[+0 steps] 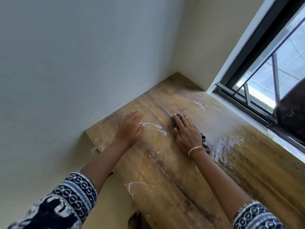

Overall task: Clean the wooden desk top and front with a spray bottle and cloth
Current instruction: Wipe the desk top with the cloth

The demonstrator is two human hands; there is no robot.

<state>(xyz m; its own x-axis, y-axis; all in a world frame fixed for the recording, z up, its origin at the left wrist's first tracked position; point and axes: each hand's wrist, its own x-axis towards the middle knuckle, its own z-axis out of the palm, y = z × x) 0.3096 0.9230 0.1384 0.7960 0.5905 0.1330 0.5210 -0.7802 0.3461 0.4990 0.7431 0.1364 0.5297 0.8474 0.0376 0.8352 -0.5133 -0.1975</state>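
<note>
The wooden desk top [173,176] runs from the near edge to the room corner, streaked with white smears and wet foam. My right hand [186,131] lies flat with straight fingers on a dark brown cloth [205,144], pressing it onto the wood near the middle. The cloth shows past my fingertips and beside my wrist. My left hand [129,128] rests flat on the desk to the left, fingers straight, next to two white streaks. No spray bottle is in view.
A pale wall [74,71] borders the desk on the left. A black-framed window [257,90] with a white sill runs along the right side. A dark object [290,118] sits at the window's right edge. A wall socket [95,150] shows below the desk's left edge.
</note>
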